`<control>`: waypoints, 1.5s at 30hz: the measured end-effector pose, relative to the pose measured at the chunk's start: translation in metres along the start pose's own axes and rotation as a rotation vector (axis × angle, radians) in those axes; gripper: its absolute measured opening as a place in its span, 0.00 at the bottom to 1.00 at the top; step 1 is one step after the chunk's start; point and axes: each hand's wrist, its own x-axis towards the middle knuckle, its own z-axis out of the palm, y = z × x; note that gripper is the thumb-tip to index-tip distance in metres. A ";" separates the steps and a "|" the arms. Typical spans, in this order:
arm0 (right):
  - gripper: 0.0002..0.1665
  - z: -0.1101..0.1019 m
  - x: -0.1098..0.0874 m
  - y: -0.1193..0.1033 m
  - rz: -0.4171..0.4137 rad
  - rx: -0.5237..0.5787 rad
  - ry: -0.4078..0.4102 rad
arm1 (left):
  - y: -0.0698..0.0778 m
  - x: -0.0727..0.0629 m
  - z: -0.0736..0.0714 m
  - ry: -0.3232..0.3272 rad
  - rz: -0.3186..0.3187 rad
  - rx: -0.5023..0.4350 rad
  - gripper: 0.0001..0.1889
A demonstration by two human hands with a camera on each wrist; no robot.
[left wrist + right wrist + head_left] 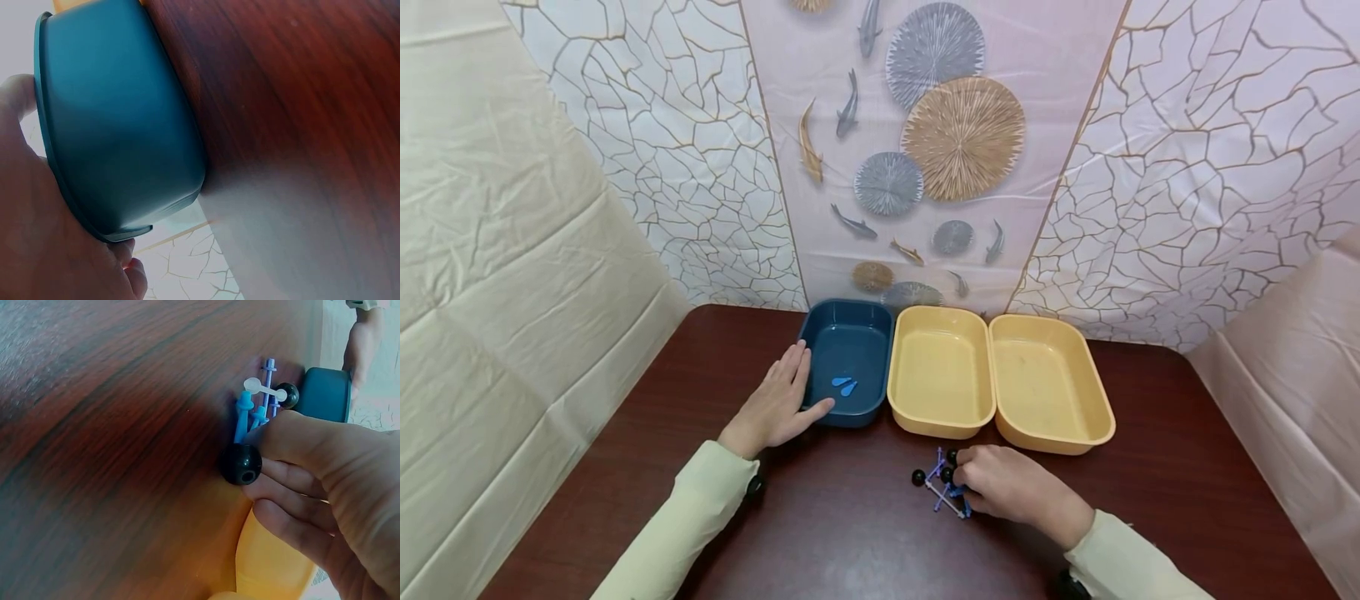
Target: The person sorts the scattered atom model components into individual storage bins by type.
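Nearest lies a loose cluster of connector rods (945,499) and black balls (918,477) on the dark table (820,533) — light, stiff plastic, I'd guess, the balls glossy enough to roll away, so a rod's slim shaft looks the safer pinch. The right hand (1021,490) reaches in from four o'clock, bent fingers among the pieces; whether they grip one, I can't tell. At the cluster's ten o'clock, the left hand (775,408) rests unclenched along the rim of the navy tray (850,350) — two blue teardrop pieces (849,388) lie toward its six-o'clock end. The middle yellow tray (942,367) stands at twelve, the right-hand yellow tray (1045,375) between one and two.
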 end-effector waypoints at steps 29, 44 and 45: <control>0.13 0.000 0.001 -0.003 0.013 -0.087 0.004 | 0.000 0.001 0.001 -0.005 -0.012 -0.004 0.52; 0.14 0.005 0.003 -0.002 -0.035 -0.194 0.088 | 0.001 0.001 0.001 0.000 -0.015 -0.002 0.53; 0.14 0.005 0.003 -0.002 -0.035 -0.203 0.090 | 0.001 0.001 0.001 -0.003 -0.017 -0.003 0.53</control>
